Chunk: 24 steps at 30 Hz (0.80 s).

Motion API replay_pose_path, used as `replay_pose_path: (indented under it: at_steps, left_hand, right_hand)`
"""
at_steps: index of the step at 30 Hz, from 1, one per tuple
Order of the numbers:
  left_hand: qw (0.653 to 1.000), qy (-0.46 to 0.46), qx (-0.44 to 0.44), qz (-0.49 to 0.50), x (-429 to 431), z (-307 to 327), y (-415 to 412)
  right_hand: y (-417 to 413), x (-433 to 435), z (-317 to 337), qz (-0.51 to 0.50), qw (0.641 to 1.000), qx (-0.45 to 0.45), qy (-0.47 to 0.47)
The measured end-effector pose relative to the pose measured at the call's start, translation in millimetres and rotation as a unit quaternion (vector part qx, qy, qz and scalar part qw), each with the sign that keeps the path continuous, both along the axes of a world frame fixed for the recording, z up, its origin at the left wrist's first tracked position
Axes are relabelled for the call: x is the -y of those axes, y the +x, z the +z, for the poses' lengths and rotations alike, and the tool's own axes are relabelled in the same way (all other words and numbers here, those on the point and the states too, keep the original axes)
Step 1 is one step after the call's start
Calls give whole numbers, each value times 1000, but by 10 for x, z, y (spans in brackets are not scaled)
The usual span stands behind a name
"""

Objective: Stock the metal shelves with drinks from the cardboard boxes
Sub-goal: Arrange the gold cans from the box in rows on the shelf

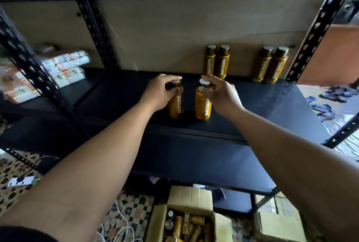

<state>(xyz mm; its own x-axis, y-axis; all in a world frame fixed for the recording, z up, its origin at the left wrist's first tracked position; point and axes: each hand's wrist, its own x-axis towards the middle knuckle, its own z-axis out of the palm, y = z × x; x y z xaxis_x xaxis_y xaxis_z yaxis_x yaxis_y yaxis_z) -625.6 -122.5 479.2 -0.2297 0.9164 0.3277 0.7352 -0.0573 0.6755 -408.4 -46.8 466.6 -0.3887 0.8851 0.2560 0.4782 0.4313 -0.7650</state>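
A person's left hand (162, 92) curls its fingers round the dark cap of the left bottle (176, 106), while the right hand (220, 95) pinches the pale-topped cap of the right bottle (203, 106) between thumb and fingertips. Both forearms reach up from the bottom of the view.

The two amber bottles, lettered OATSIDE down the side, stand upright near the front of the shelf (262, 106), just beside each other with a narrow gap between them. At the back of the same dark metal shelf, against a beige backboard (174, 28), stand four more of the same bottles: a left pair (216, 63) and a right pair (271, 65). Each pair stands shoulder to shoulder, and the two pairs are well apart.

Perforated black posts (97, 34) frame the bay. In the bay to the left lie blurred white cartons (66, 67).

Below a lower shelf (194, 160), an open box (189, 196) of cardboard sits on the patterned floor (15, 193), holding a jumble of loose bottles (196, 228). A second box (277, 224) sits just right of it. White cables (120, 228) trail across the floor, and a power strip (20, 180) lies at far left.
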Motion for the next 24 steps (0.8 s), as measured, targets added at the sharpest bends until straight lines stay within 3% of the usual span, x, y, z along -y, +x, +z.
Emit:
replay_pose_path:
  at_steps: [10, 24]
  left_hand:
    - [998, -21, 11, -56, -38, -31, -182]
    - [989, 70, -15, -126, -274, -335, -380]
  right_hand:
    - [-64, 36, -32, -18, 1000, -2, 21]
    - [-302, 67, -152, -95, 995, -30, 29]
